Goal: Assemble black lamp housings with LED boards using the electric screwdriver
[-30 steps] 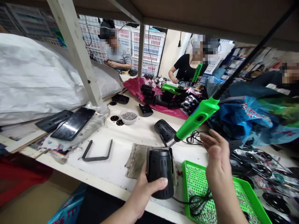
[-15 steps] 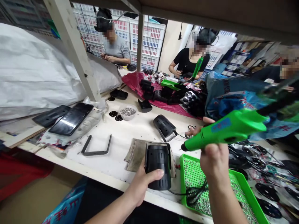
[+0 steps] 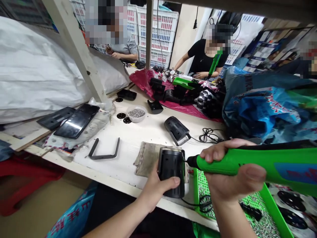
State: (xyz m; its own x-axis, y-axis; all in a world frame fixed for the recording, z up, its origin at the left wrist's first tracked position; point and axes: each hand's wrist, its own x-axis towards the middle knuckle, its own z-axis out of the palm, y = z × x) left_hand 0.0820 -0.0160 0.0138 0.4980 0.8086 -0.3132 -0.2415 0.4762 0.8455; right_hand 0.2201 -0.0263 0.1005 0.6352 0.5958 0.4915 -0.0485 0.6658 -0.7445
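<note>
The left fingers (image 3: 173, 180) are closed around a black housing (image 3: 171, 172), and the right fingers (image 3: 215, 150) grip a green electric screwdriver (image 3: 277, 165), its tip just at the housing's side, with a bowl of screws (image 3: 136, 113) beyond them.

A busy assembly workshop — stacked plastic crates (image 3: 158, 36), long workbench (image 3: 116, 172).

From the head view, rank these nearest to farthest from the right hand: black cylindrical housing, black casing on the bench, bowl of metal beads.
From the right hand, in the head view:
1. The black cylindrical housing: just left, gripped in the left hand.
2. The black casing: up-left, on the bench.
3. The bowl of metal beads: farther up-left, on the bench.
</note>
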